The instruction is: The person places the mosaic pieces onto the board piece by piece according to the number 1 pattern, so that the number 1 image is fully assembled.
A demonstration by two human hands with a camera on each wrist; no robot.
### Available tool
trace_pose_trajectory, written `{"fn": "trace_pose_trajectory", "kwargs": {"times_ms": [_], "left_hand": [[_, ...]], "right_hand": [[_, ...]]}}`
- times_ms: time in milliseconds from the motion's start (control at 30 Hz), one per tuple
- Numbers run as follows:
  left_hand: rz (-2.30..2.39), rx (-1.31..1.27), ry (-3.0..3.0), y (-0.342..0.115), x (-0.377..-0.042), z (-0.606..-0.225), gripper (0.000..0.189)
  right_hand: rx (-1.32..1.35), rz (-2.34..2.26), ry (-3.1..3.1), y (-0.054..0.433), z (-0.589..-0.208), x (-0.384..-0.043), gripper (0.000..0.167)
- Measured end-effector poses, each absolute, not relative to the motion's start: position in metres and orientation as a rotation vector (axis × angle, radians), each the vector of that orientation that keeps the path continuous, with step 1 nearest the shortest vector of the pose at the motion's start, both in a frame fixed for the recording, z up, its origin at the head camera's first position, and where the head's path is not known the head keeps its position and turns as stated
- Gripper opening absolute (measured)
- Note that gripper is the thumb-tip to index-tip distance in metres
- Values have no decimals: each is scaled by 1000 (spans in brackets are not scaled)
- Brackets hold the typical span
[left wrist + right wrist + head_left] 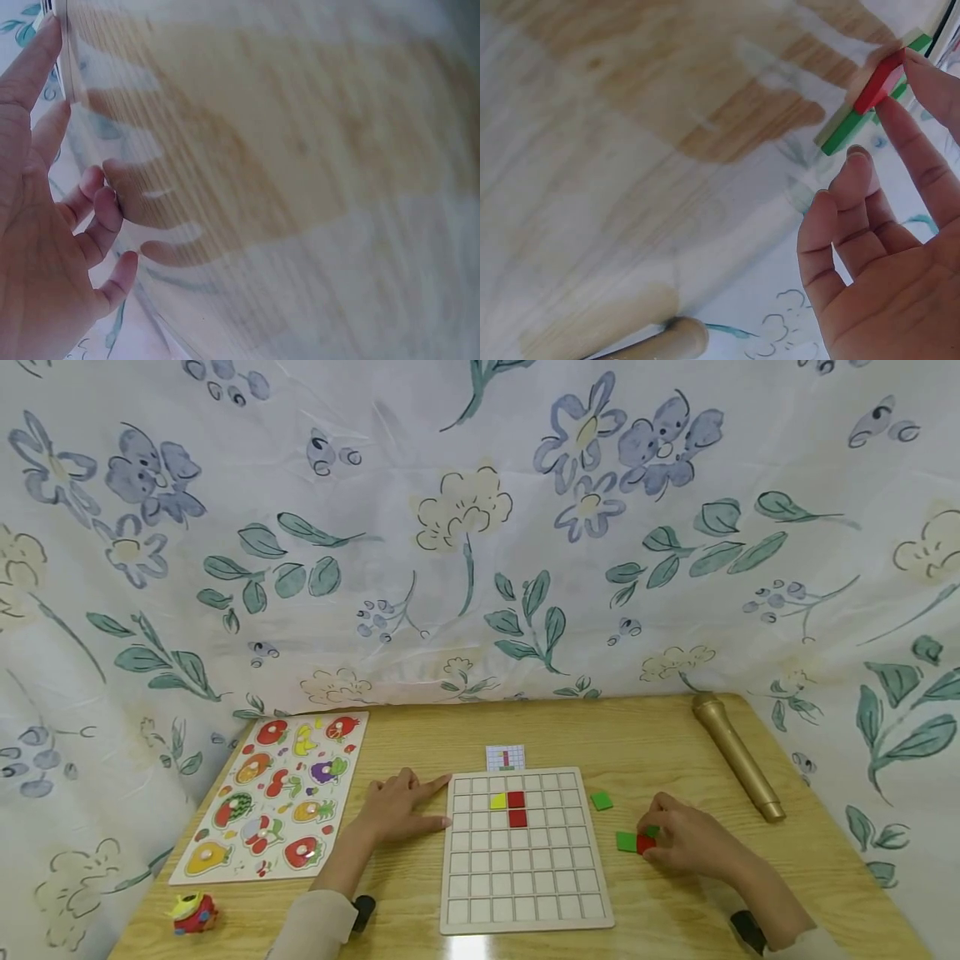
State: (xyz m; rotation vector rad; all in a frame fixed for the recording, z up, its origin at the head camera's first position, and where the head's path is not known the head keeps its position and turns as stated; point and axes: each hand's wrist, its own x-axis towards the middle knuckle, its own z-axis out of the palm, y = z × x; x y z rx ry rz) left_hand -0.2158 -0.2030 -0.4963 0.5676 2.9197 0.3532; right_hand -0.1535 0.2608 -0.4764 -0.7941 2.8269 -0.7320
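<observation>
A white grid board [521,881] lies on the table; a yellow piece with one rounded corner [498,802] and two red tiles [517,818] sit in its upper cells. My left hand [393,810] touches the board's left edge with thumb and forefinger extended, its other fingers loosely bent. Right of the board, my right hand [693,839] pinches a red square tile [881,82] between thumb and forefinger. Green tiles [627,842] lie around that tile, one partly hidden by the fingers. Another green tile [602,800] lies nearer the board.
A small printed pattern card [506,757] lies at the board's far edge. To the left are a fruit puzzle board [288,752] and a small toy figure [193,913]. A gold microphone-shaped object [738,758] lies at the right. Flowered cloth [450,677] hangs behind the table.
</observation>
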Motion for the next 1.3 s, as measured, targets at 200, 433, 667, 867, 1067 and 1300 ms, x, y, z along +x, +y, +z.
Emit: {"fn": "trace_pose_trajectory", "kwargs": {"times_ms": [200, 433, 667, 867, 1067, 1300], "left_hand": [[355, 560, 2922, -203, -215, -497, 72], [359, 558, 2920, -203, -215, -499, 73], [369, 546, 2910, -204, -215, -499, 73], [370, 550, 2914, -204, -215, -499, 73], [373, 555, 2913, -204, -216, -499, 74], [382, 544, 2907, -203, -216, -497, 73]], "right_hand": [[-801, -726, 2835, 260, -479, -152, 25], [-796, -699, 2858, 256, -481, -151, 22], [-808, -706, 2849, 254, -481, -150, 21], [-808, -715, 2862, 255, -476, -153, 19], [-813, -685, 2906, 247, -467, -159, 18], [-870, -741, 2853, 228, -459, -166, 16]]}}
